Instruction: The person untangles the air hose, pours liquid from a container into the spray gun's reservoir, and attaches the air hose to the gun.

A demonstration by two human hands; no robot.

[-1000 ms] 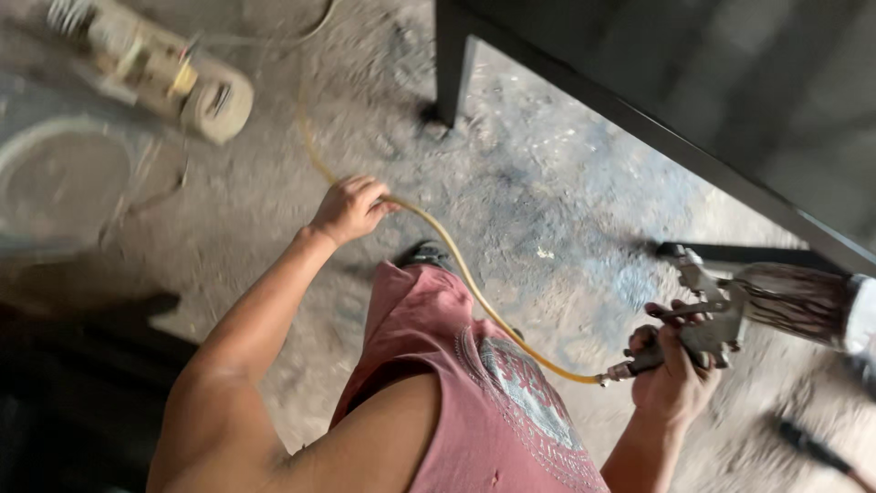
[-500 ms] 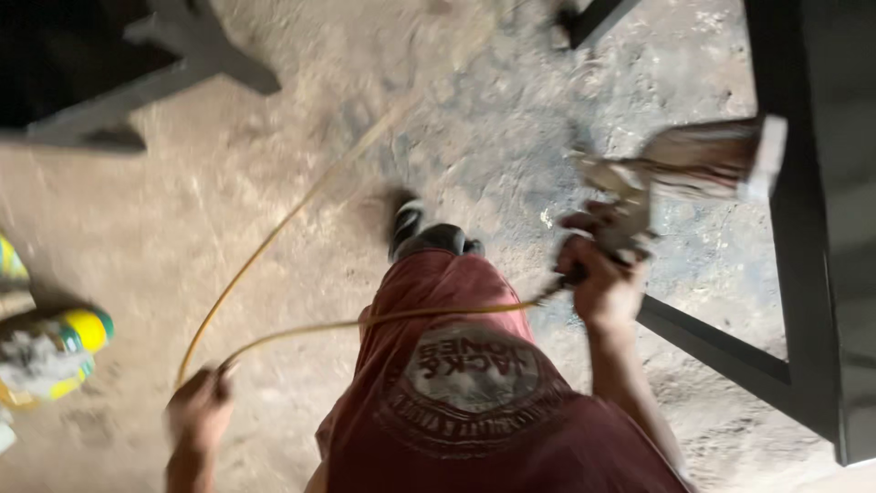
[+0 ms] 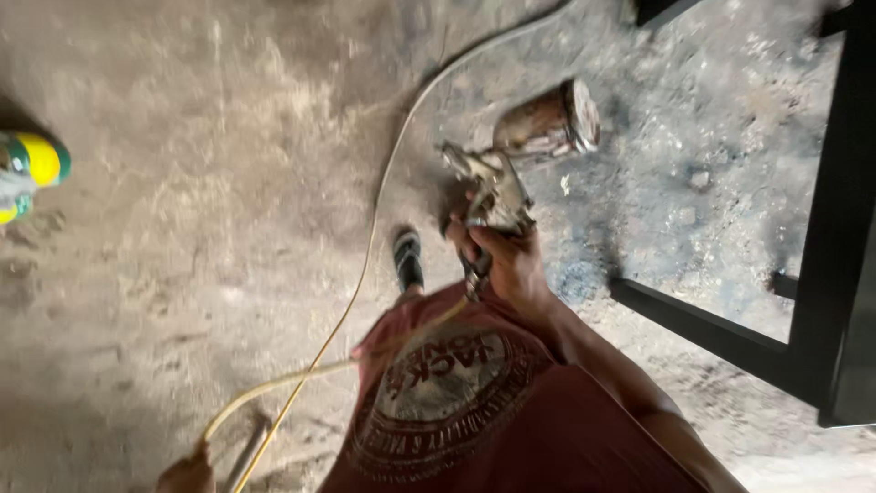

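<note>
Head view: two hands; right (image 3: 511,260) grips one spray gun (image 3: 497,196); left (image 3: 187,475) grips one hose (image 3: 365,274).

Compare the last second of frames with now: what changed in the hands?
The left hand swung from stretched out ahead to low at the person's side, keeping the yellow hose, which now trails across the floor. The right hand kept its grip on the spray gun throughout. The black metal frame stayed put.

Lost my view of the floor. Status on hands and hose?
Right hand gripping spray gun, cup tilted sideways. Left hand on yellow air hose. Hose trails across floor beside shoe.
</note>
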